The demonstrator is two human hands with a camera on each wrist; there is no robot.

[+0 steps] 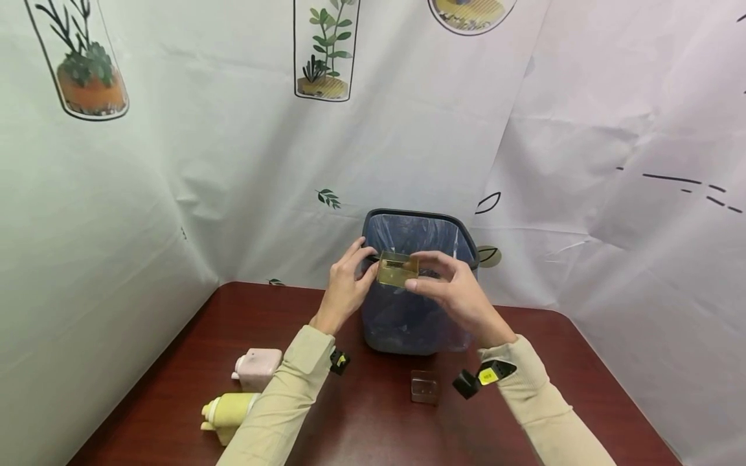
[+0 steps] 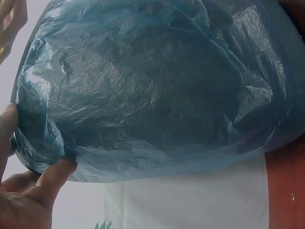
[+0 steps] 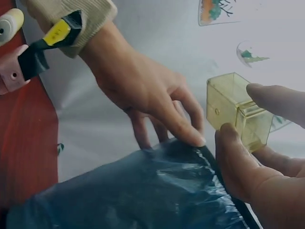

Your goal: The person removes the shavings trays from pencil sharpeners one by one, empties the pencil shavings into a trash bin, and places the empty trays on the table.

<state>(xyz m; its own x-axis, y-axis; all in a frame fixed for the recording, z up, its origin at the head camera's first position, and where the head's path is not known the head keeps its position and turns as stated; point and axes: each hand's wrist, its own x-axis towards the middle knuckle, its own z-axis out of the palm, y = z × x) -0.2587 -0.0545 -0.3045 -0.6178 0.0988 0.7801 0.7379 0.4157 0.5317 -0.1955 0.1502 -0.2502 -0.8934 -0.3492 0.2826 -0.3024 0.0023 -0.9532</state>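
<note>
In the head view a dark-rimmed trash bin [image 1: 428, 212] with a blue plastic liner [image 1: 396, 323] stands at the back of the table. My left hand [image 1: 342, 288] grips its left rim; the right wrist view shows that hand's thumb and fingers pinching the liner over the edge. My right hand [image 1: 457, 291] holds a small clear yellow plastic box [image 1: 398, 270] above the bin, between thumb and fingers. The box [image 3: 233, 112] appears close to the rim in the right wrist view. Crinkled liner [image 2: 143, 86] fills most of the left wrist view.
A small clear plastic container [image 1: 424, 387] lies on the red-brown table [image 1: 367, 421] in front of the bin. To the left are a pink bottle-like object [image 1: 259, 367] and a yellow one [image 1: 230, 414], partly behind my left sleeve. A white printed curtain [image 1: 233, 162] hangs behind.
</note>
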